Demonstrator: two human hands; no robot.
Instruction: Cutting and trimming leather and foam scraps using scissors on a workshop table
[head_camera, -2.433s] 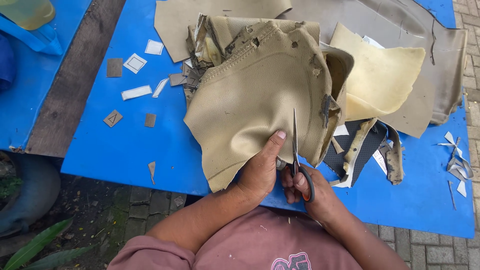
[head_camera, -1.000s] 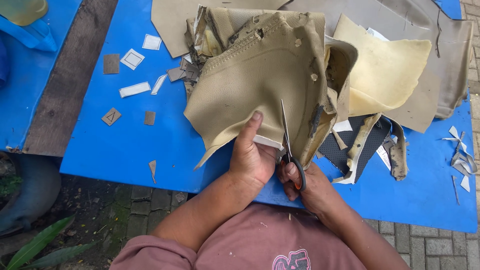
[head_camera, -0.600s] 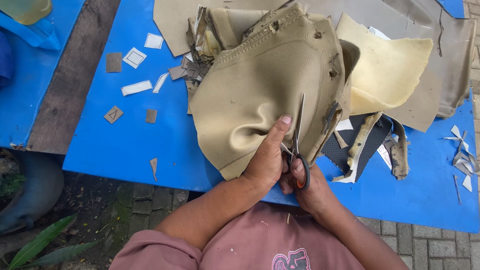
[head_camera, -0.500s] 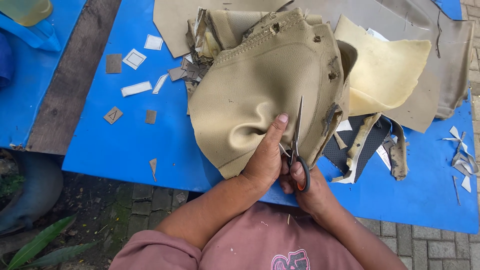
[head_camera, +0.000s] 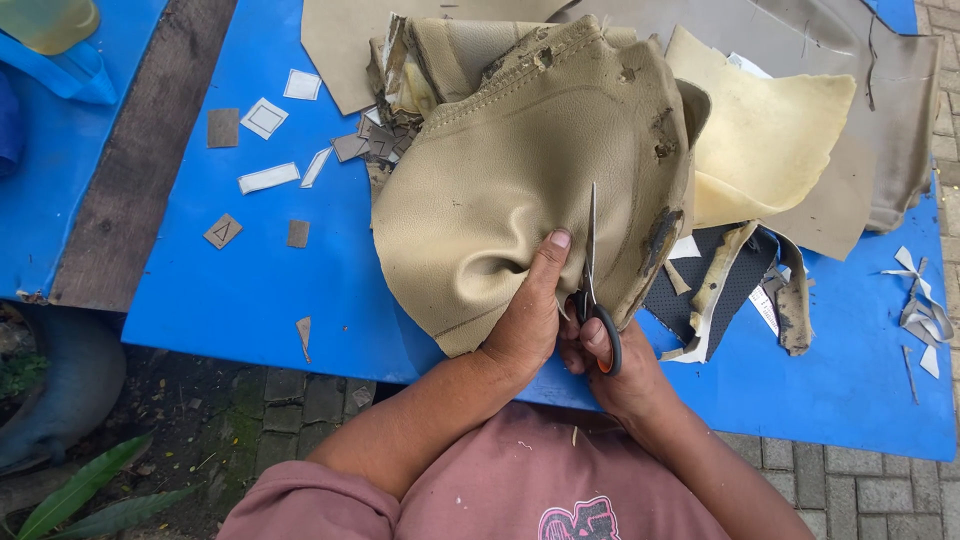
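A large worn tan leather cover (head_camera: 520, 170) with a stitched seam lies bunched on the blue table (head_camera: 250, 290). My left hand (head_camera: 528, 312) pinches its near edge, thumb pointing up along the cut. My right hand (head_camera: 612, 365) grips black-handled scissors (head_camera: 590, 280) whose blades point away from me into the leather, right beside the left thumb.
Yellow foam sheet (head_camera: 765, 130) and grey-brown leather panels (head_camera: 850, 90) lie at the right back. Small cut squares and strips (head_camera: 265, 118) are scattered at the left. Pale scraps (head_camera: 920, 310) sit near the right edge. A dark wooden plank (head_camera: 140, 150) separates a second blue surface.
The leather has been turned and pulled nearer. My left hand shifted its grip along the edge, and the scissors have moved further up into the leather.
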